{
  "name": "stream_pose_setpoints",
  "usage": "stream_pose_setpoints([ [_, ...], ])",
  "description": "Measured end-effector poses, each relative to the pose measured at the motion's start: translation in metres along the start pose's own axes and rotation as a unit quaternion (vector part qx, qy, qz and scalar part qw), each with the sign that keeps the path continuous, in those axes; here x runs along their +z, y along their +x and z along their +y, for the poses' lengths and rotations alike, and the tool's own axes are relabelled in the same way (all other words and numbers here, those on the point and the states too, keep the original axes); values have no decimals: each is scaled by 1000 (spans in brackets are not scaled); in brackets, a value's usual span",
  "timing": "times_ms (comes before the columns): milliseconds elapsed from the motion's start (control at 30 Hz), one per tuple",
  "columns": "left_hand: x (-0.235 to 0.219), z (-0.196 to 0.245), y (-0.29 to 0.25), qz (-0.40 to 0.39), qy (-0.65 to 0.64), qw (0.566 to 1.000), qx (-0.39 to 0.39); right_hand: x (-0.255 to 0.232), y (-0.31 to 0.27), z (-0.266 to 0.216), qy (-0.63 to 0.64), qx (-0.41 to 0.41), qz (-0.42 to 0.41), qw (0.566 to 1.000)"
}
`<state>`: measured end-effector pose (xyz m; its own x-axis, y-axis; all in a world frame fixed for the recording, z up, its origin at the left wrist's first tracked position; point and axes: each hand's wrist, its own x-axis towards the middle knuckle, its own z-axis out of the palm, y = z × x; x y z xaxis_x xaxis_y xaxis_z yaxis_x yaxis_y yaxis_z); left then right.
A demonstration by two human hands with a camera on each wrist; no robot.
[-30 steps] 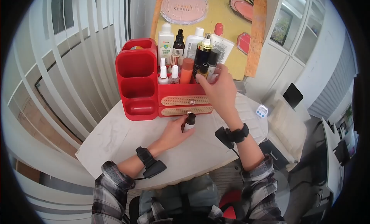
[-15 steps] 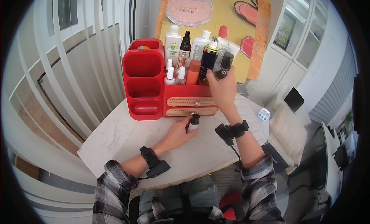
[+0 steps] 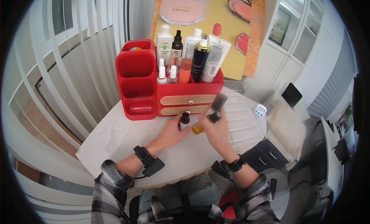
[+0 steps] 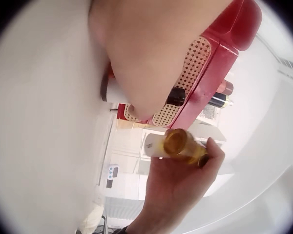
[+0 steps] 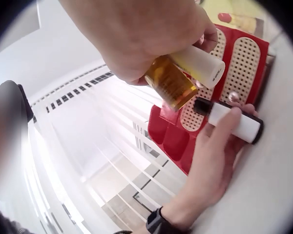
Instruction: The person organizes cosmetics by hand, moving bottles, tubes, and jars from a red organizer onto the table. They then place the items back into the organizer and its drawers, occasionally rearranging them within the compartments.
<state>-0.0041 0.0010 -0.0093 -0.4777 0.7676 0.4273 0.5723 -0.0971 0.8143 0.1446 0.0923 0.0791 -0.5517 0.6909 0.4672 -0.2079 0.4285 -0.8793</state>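
Gripping one white-labelled bottle (image 5: pixel 237 122) in left hand (image 3: pixel 169 132), just before one red organizer (image 3: pixel 169 89) with two drawers (image 3: pixel 175 101); clasping two in right hand (image 3: pixel 217 132), above table (image 3: pixel 111 133): one amber bottle (image 5: pixel 172 84), one frosted bottle (image 5: pixel 202 67).

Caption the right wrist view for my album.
Left hand grips white-labelled bottle; right hand holds amber bottle and frosted bottle near a red organizer.

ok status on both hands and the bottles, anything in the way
Left hand gripping white-labelled bottle. Right hand holding amber bottle and pale bottle, both tilted. Nearest obstacle: red organizer, just beyond both hands.
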Motion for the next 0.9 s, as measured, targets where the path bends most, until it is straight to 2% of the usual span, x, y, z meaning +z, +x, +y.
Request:
stream_pose_setpoints([
  [33, -2, -1, 1, 6, 4, 1000, -6, 0, -6, 11, -3, 26, 4, 1000],
  [200, -12, -3, -2, 12, -8, 1000, -16, 20, -19, 37, -33, 17, 22, 999],
  [267, -21, 5, -6, -16, -11, 997, -74, 28, -16, 45, -28, 27, 27, 999],
  [300, -22, 3, -8, -15, -9, 997, -76, 32, -14, 50, -14, 30, 24, 999],
  [367, -23, 0, -11, -19, -41, 999, -30, 38, -11, 59, 0, 33, 20, 999],
  [500, -23, 0, -12, -43, -1, 998, -49, 40, -8, 74, 5, 47, 9, 999],
  [567, -20, 0, -12, -33, -37, 999, -5, 38, -7, 77, 20, 55, 10, 998],
  [667, -22, 8, -10, -58, -41, 997, -25, 38, -6, 79, 3, 64, 1, 998],
  [733, -21, 2, -10, -58, -39, 997, -28, 39, -6, 82, -8, 22, -10, 1000],
  [833, -20, 3, -10, -60, -34, 997, -40, 40, -7, 80, 12, 13, -18, 1000],
  [900, -21, 8, -9, -62, -31, 996, -49, 38, -7, 84, 24, 39, -32, 998],
])
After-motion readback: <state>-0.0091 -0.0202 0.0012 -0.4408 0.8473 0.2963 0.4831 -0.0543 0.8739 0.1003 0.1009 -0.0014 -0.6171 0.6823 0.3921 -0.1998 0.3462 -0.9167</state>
